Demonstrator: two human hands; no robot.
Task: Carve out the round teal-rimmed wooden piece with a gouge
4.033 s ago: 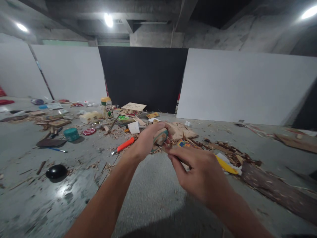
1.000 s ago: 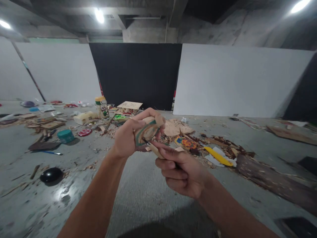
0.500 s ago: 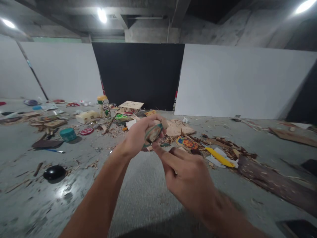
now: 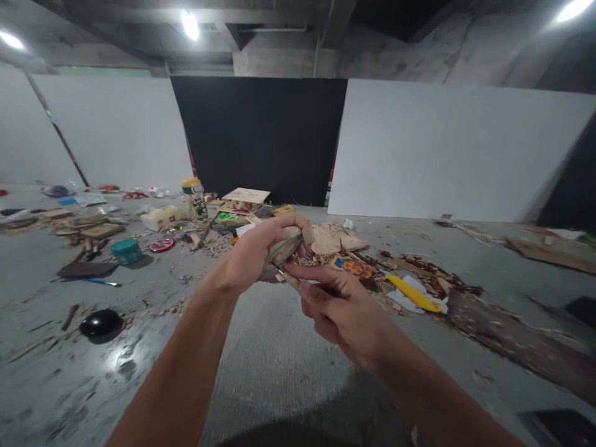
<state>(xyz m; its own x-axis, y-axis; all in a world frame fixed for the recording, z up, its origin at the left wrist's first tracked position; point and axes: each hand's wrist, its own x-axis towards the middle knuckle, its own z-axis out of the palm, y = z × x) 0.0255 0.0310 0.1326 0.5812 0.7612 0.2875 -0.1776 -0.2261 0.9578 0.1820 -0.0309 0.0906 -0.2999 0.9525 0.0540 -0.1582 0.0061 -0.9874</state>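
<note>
My left hand (image 4: 251, 256) is wrapped round a small oval wooden piece (image 4: 283, 251) with a green edge, held up above the floor. Its fingers curl over the far side and hide part of it. Pinched in my right hand (image 4: 347, 307) is a thin tool (image 4: 292, 280) with a pale wooden handle and a narrow dark tip. That tip meets the near edge of the wooden piece; whether it is a blade or a brush is too small to tell.
Wood shavings and scraps litter the concrete floor. Leftward are a teal tub (image 4: 126, 251), a red lid (image 4: 162, 245), a blue paintbrush (image 4: 103, 282), a glossy black dome (image 4: 101, 324) and a yellow-capped bottle (image 4: 194, 200). Rightward lie a yellow object (image 4: 414, 294) and a bark-like log (image 4: 516, 338).
My right hand has turned and dropped slightly, so more of the tool's handle shows. The wooden piece has tilted in my left hand and now looks narrower.
</note>
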